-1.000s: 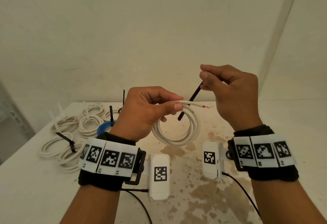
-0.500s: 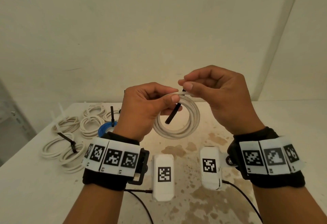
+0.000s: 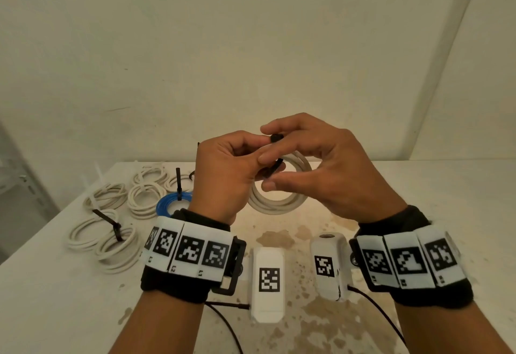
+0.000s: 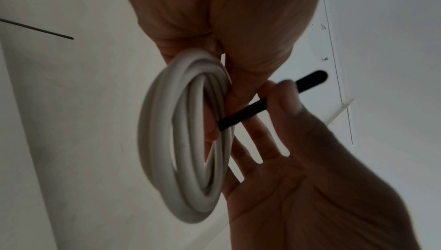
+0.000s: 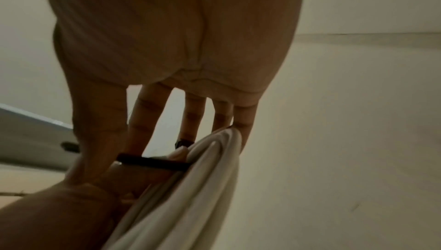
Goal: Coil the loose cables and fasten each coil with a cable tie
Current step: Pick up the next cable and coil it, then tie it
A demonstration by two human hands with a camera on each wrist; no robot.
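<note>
My right hand (image 3: 321, 169) has brought the black cable tie (image 3: 275, 167) around the white coil (image 3: 279, 205), pinching it. My left hand (image 3: 223, 174) grips the coil; next comes threading, I judge.

We note both hands raised above the table (image 3: 418, 214), the left hand (image 3: 223, 177) and right hand (image 3: 321, 166) touching around the held white coil (image 3: 279, 202) and black cable tie (image 3: 275, 167), so nothing could pass between them. On the table's far left, the tied white coils (image 3: 111, 230) and a blue coil (image 3: 170, 204) with its upright black tie (image 3: 178, 186) crowd the surface. We see open tabletop to the right of the hands and in front of the wrists, backed by the wall (image 3: 251, 60).
</note>
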